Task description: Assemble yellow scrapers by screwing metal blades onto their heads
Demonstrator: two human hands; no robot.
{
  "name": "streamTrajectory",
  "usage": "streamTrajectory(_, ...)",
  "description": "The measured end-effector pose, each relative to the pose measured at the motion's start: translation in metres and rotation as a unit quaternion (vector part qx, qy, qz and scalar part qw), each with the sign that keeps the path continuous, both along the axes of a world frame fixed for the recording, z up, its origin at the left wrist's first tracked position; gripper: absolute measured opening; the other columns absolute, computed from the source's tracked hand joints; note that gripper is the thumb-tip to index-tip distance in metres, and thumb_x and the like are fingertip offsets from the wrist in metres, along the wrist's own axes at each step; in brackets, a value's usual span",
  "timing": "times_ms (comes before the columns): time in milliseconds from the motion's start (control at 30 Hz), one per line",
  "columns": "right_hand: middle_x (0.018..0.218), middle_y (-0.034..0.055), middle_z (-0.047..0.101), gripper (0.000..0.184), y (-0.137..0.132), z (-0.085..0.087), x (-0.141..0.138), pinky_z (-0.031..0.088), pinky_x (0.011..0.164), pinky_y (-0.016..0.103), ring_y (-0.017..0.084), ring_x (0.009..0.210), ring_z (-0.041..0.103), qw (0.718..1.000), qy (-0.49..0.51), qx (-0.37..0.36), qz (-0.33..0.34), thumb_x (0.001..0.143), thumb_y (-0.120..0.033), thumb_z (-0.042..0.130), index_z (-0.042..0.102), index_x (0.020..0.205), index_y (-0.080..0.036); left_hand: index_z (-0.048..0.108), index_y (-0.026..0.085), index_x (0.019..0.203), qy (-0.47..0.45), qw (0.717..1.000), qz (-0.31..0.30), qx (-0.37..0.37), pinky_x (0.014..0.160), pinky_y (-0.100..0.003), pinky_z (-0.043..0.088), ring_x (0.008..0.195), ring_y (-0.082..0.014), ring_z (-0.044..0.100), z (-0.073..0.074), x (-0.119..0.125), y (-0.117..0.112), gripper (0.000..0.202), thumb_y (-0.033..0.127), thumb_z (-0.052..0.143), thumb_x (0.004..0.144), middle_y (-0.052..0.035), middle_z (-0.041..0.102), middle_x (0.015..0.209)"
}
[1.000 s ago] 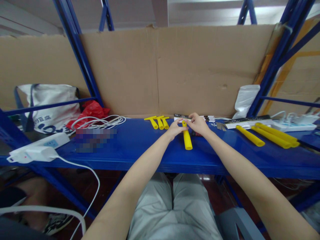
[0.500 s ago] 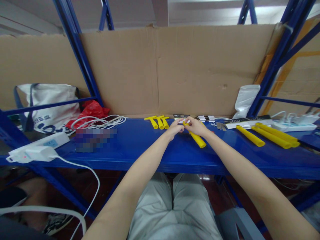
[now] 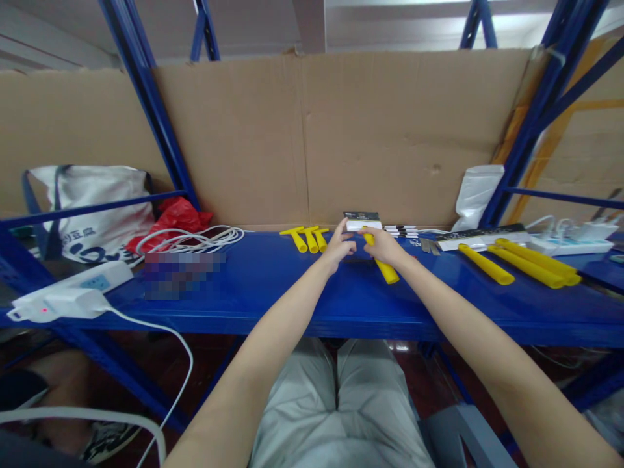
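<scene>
My right hand (image 3: 383, 246) has its fingers closed around the upper part of a yellow tubular handle (image 3: 389, 273), whose lower end points towards me. To its left, my left hand (image 3: 338, 248) has thumb and index finger apart, the index fingertip by the left end of a small black-and-white box (image 3: 362, 222). Whether that finger touches the box I cannot tell. Several white-and-black strips (image 3: 400, 231) and some flat metal pieces (image 3: 429, 246) lie just right of my hands. Left of them rest three yellow T-shaped tools (image 3: 306, 239).
Several yellow handles (image 3: 486, 265) lie at the right by a long black-and-white box (image 3: 480, 237) and a power strip (image 3: 568, 244). Leftwards are coiled white cable (image 3: 205, 239), a red bag (image 3: 178, 218), a cloth bag (image 3: 102, 208) and another power strip (image 3: 73, 292). Cardboard (image 3: 234, 143) stands behind.
My left hand's fingers have spread and parted from my right hand. The small box now shows more of its white side and sits further right. The yellow handle stays in my right hand.
</scene>
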State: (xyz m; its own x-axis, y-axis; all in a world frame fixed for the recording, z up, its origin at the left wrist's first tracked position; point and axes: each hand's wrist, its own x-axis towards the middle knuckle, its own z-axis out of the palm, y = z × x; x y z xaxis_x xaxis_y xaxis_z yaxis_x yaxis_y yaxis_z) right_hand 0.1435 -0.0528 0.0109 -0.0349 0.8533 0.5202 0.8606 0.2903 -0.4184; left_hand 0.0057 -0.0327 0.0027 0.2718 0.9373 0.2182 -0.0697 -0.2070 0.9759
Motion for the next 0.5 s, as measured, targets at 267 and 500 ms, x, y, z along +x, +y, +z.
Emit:
streamTrajectory(267,0.1,0.0138,0.063,0.049,0.007,0.031,0.061,0.046,0.081,0.037,0.026,0.093,0.06,0.983,-0.053,0.047,-0.167,0.066,-0.008,0.053,0.062,0.114,-0.016,0.027,0.032,0.14,-0.006,1.0,0.024,-0.015,0.06,-0.018,0.044,0.084,-0.0122,0.06,0.005,-0.002,-0.003,0.089,0.001,0.05,0.06,-0.0077,0.056,0.12)
streamTrajectory(500,0.099,0.0199,0.064,0.043,0.001,0.055,0.153,0.04,0.074,0.031,0.024,0.09,0.058,0.944,-0.182,-0.059,-0.268,0.072,-0.012,0.057,0.061,0.115,-0.009,0.025,0.028,0.141,0.019,0.999,0.019,-0.032,0.059,-0.02,0.044,0.083,-0.0138,0.06,0.003,0.001,-0.004,0.091,0.001,0.051,0.058,-0.0101,0.055,0.124)
